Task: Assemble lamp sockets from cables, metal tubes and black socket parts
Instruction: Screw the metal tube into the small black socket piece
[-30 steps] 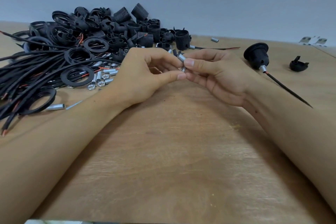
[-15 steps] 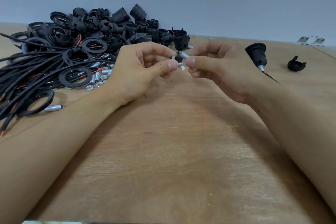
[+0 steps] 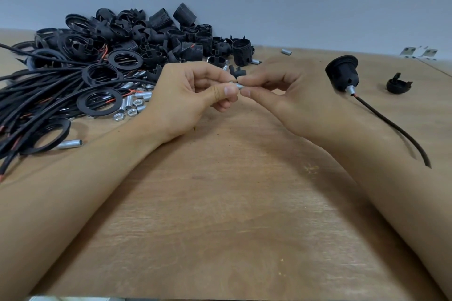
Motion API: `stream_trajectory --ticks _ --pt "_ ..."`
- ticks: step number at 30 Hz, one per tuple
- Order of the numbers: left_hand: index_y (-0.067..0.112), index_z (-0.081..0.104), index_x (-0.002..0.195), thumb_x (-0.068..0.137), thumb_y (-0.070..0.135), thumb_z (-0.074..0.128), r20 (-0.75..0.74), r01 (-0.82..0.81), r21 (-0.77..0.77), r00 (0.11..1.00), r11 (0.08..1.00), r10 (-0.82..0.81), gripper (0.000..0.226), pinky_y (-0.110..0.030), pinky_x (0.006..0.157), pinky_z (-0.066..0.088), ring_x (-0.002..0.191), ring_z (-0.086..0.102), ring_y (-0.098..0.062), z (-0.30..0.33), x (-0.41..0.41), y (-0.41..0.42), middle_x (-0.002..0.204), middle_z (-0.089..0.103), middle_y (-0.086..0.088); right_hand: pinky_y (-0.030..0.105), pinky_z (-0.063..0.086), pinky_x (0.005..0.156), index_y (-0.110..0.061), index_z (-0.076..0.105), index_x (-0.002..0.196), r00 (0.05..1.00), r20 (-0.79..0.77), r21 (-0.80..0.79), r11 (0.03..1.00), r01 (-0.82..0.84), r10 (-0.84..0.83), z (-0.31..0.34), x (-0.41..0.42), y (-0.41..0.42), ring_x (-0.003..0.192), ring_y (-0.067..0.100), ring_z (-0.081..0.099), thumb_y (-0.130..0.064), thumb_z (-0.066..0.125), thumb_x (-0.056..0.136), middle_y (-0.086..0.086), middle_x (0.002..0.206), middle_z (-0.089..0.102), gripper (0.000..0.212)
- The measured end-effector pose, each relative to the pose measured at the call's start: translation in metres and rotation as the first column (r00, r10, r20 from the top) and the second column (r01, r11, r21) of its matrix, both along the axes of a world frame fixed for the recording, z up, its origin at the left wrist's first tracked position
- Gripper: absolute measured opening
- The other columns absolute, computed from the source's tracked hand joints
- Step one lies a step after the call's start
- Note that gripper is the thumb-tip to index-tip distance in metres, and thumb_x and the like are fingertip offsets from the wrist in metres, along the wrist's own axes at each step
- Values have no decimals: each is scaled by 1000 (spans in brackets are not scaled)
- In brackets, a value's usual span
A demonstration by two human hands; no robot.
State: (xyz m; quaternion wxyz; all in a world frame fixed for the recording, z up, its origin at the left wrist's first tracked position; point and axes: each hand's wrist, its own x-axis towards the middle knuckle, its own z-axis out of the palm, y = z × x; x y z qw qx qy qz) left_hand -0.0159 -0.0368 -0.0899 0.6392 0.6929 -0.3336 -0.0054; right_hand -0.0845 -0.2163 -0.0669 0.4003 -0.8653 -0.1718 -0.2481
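Note:
A short metal tube (image 3: 238, 86) is held above the wooden table between both hands. My left hand (image 3: 193, 98) pinches its left end with thumb and fingers; what else sits at that end is hidden by the fingertips. My right hand (image 3: 281, 95) pinches the right end. Behind them lies a heap of black socket parts (image 3: 156, 36), black rings (image 3: 99, 103) and black cables (image 3: 36, 95) with red wire ends. Loose metal tubes and nuts (image 3: 133, 105) lie beside the left hand.
An assembled black socket (image 3: 342, 76) on a cable (image 3: 391, 124) lies at the right. A black socket cap (image 3: 397, 83) sits farther right. Small metal brackets (image 3: 418, 52) lie at the far right edge. One longer tube (image 3: 69, 143) rests near the left forearm.
Both hands have come together again on the metal tube after drawing slightly apart. They sit a little lower and nearer the table. The view has shifted slightly.

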Motion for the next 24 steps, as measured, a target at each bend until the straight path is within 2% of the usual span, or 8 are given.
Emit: stream_trajectory --ticks 3,5,7,10,12,15,19,24 --pt "4 71 92 88 11 68 -4 24 22 1000 999 -24 8 -24 64 56 64 68 -13 1 0 1 73 75 -3 43 54 75 -15 75 97 995 97 -105 994 -3 13 -2 2 0 82 25 67 -6 72 85 12 86 71 16" --pt "4 71 92 85 10 71 9 17 14 1000 1000 -17 9 -23 65 56 65 68 -13 1 0 1 75 74 -6 42 54 77 -12 77 94 998 56 -91 996 12 -7 -3 3 -3 82 22 67 -9 73 85 9 86 73 10" --pt "7 71 93 77 9 76 36 5 -5 999 1000 -4 17 -23 70 56 70 70 -13 2 -2 0 83 74 -11 41 56 78 -15 77 94 995 -97 39 999 6 -3 -1 3 -4 81 21 69 -13 74 86 7 84 74 8" --pt "10 69 93 68 10 79 69 8 -31 998 999 -6 27 -26 79 57 82 72 -14 2 -4 0 90 72 -9 28 59 70 -8 75 92 958 -270 267 963 -26 101 -1 5 -5 71 18 68 -9 69 90 7 76 73 7" --pt "9 69 96 71 7 80 80 1 -49 997 999 3 28 -26 81 56 86 72 -14 2 -4 0 92 73 -7 24 58 68 -9 74 91 945 -305 360 933 0 117 -1 7 -3 68 14 68 -8 67 91 4 72 72 7" --pt "1 69 106 83 -1 72 79 29 -111 997 993 -20 23 -35 87 55 98 71 -26 3 -3 2 101 73 -16 21 56 65 -8 73 89 942 -319 447 893 50 107 0 11 -3 64 12 67 -8 66 92 4 71 72 7" --pt "5 66 102 75 -10 56 -58 50 -215 996 975 -64 32 -37 86 54 100 69 -26 5 0 3 95 75 -10 20 55 61 -7 71 92 934 -353 403 910 101 52 -4 13 -2 61 12 66 -10 64 94 7 71 70 7" --pt "5 58 120 75 -12 56 49 11 -39 999 999 -9 48 -35 90 50 108 65 -26 4 -4 0 108 70 -10 19 54 59 -12 69 89 931 -364 376 917 135 12 -4 14 -3 59 11 66 -16 63 95 4 69 69 10"
